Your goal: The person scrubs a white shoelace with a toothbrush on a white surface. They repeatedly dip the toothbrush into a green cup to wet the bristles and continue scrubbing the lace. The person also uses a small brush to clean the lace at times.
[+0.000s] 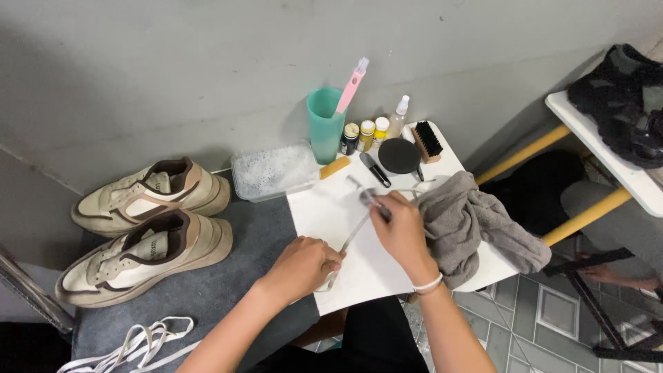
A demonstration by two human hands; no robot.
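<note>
While right hand [400, 231] grips small brush [367, 198], fingers closed round handle, left hand [304, 264] pinches near end of white shoelace [353, 233], stretched taut between both hands over white board [324, 214]. Step judged: scrubbing lace. Grey cloth [469, 231] just right of right hand; soapy tub [273, 170] beyond; sneakers [145, 221] well left. Next calls for steady tension, short strokes along lace.

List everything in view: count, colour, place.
sneakers: 2, cream and brown, left on grey mat
loose laces: white, bottom left
lace: 1, white, stretched between hands
small brush: 1, in right hand
tub: 1, clear, foamy, by wall
cup: 1, teal, holds pink brush
small bottles: 3, beside cup
spray bottle: 1, clear
cloth: 1, grey, right of board
left hand: pins lace
right hand: holds brush
</note>
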